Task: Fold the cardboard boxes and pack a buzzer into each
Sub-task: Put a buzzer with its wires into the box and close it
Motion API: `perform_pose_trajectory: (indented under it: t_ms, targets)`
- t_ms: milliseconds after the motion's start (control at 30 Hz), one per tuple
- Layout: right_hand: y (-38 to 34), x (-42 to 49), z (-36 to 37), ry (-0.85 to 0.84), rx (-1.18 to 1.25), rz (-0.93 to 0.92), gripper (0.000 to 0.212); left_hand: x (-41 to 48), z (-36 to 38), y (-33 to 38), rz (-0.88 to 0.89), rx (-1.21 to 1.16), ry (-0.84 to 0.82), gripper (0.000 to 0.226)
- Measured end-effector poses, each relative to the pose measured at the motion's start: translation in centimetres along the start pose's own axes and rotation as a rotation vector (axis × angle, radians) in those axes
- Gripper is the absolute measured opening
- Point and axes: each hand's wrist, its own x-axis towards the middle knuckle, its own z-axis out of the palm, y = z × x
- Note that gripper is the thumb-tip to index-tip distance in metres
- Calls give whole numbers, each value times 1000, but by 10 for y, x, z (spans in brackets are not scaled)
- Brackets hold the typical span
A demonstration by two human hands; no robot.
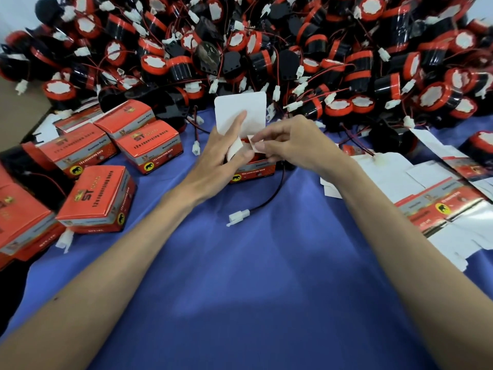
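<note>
— At 12 o'clock from the cloth's middle, my right hand (290, 145) pinches the small side flap (252, 146) of the box (256, 170) between thumb and fingertips, so that grip is closed on the flap. My left hand (222, 156) lies with its fingers straight and curled round nothing. 1 finger runs up the white lid flap (240, 108). The others press on what looks like the opposite flap at the box's 9 o'clock edge.

— And the buzzer?

— I judge it sits inside, though the hands hide it. Its black wire (274, 193) leaves the box at the 3 o'clock corner and trails to the white connector (238, 217), which lies at 6 o'clock on the blue cloth (253, 276).

— Close now and that lead gets pinched outside.

— Agreed. I'd coil the wire and connector in first, then lay the side flaps flat. Then I'd bring the lid down from 12 o'clock and tuck its tongue behind the front wall, left fingers steadying the box so it doesn't slide.

— What's around you?

— Loose buzzers (266, 49) are heaped at 12 o'clock, close behind the lid. Finished boxes (98, 198) sit at 9 o'clock and flat blanks (432, 198) at 3 o'clock. I'd watch that no stray lead from the heap falls into the open mouth.
</note>
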Motion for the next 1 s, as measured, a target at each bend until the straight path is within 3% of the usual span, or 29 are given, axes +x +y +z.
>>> perform_pose_trajectory:
  t_ms: [133,200,267,367,433,467,533,733,1000]
  targets:
    - [1,1,7,46,-40,-15,9,1,3,-1,-67,-233,25,46]
    - [2,3,11,86,-104,-32,9,2,3,0,-37,-118,48,36]
    - [4,6,12,122,-70,-11,10,2,2,0,11,-38,37,41]
    - [7,7,12,145,88,19,51,0,0,5,49,-131,97,26]
    - [8,6,12,129,126,1,75,0,0,7,87,-212,164,31]
    - [9,6,11,107,140,-16,72,0,1,7,118,-228,190,36]
    - [10,7,7,57,221,2,42,0,1,7,165,-230,237,43]
    - [10,8,4,51,384,88,50,-2,2,8,143,-217,303,46]
    - [3,1,17,129,402,-91,19,-4,0,14,82,-397,322,26]
